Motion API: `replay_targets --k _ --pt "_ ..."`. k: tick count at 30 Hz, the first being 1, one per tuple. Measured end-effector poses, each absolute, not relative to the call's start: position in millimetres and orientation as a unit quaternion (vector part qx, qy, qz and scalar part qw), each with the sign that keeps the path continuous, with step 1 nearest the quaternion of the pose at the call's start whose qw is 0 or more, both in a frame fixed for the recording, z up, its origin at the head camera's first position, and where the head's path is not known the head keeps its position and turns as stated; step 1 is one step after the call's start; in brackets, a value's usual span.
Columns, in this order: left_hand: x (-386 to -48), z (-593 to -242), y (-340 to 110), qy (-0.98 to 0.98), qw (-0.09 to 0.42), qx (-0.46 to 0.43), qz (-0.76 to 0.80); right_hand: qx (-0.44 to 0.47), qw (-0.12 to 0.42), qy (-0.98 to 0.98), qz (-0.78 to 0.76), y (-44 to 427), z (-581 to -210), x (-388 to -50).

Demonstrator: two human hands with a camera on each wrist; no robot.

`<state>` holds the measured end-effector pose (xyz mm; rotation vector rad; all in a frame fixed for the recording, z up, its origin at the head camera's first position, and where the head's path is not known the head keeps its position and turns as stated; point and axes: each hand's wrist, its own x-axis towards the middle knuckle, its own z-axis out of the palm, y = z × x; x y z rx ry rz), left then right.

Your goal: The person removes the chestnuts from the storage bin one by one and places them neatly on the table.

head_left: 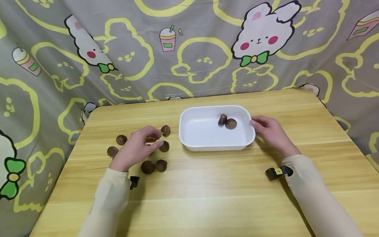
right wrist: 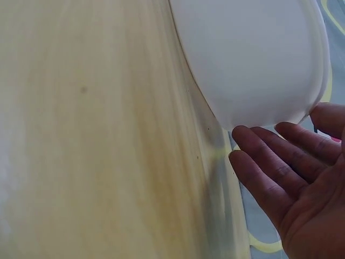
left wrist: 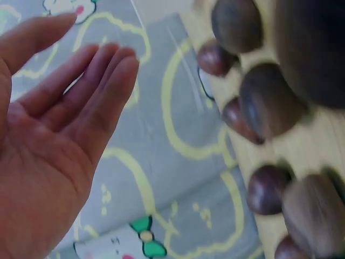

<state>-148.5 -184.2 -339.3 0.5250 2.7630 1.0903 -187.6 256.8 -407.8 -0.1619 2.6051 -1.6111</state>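
Observation:
Brown chestnuts (head_left: 148, 167) lie loosely grouped on the left of the table. Just above them is my left hand (head_left: 134, 148), palm turned inward. In the left wrist view its fingers (left wrist: 102, 102) are extended with a gap to the thumb, and nothing is between them. The hand hides part of the group in the head view. To the right stands a white plastic container (head_left: 207, 147) with two chestnuts (head_left: 231, 123) inside, one of them blurred. At its right end my right hand (head_left: 272, 131) holds the rim, thumb at the edge and fingertips against the outer wall.
The wooden table (head_left: 207, 197) carries everything and ends at a patterned grey curtain (head_left: 201, 75) behind and on both sides. A small black camera mount (head_left: 278, 172) sits on the right wrist, another black piece (head_left: 134, 182) by the left wrist.

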Motion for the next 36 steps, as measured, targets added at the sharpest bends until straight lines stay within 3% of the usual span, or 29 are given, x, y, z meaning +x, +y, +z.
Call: replay_targets --k 7,27,36 --pt "-164.4 -337.9 -142.1 0.902 0.012 0.189 0.388 -0.055 0.040 0.852 -0.520 256.3 -408.0 -188.7" --pt "-199.2 -346.2 -48.2 0.869 0.001 0.200 0.452 -0.059 0.037 0.845 -0.530 256.7 -409.9 -189.3" --pt "-211.8 -358.6 -13.1 0.884 0.018 0.116 0.453 -0.058 0.038 0.844 -0.531 256.9 -409.7 -189.3"
